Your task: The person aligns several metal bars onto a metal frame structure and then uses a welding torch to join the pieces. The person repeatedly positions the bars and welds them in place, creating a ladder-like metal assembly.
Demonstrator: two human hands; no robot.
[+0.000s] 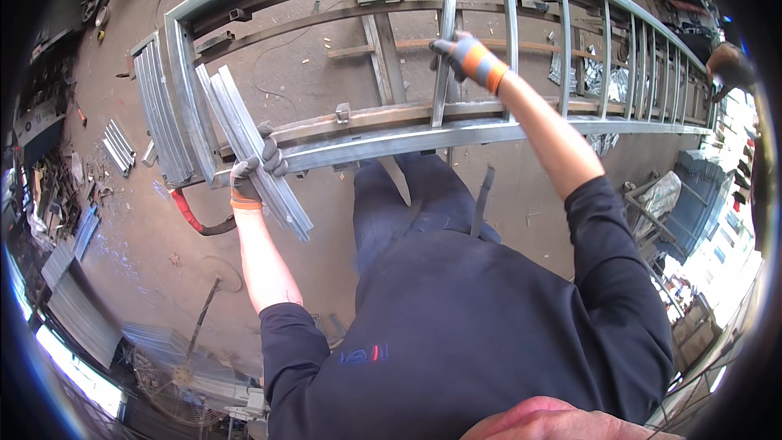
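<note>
My left hand (259,165), in a grey glove with an orange cuff, is closed round a small bundle of grey metal bars (236,118). The bundle slants across the near left corner of a long metal frame (375,143). My right hand (468,59), in a grey and orange striped glove, has its fingers wrapped round a metal crossbar (448,0). That crossbar spans the frame from the far rail to the near rail. To its right, several similar crossbars (564,49) run between the rails like ladder rungs.
Dark steel supports (379,57) show beneath the frame. Beyond its left end lies a stack of metal bars (161,106), with shorter bars (119,147) on the floor. A red and black cable (191,216) lies near the left corner. Stacked metal (700,195) stands at right.
</note>
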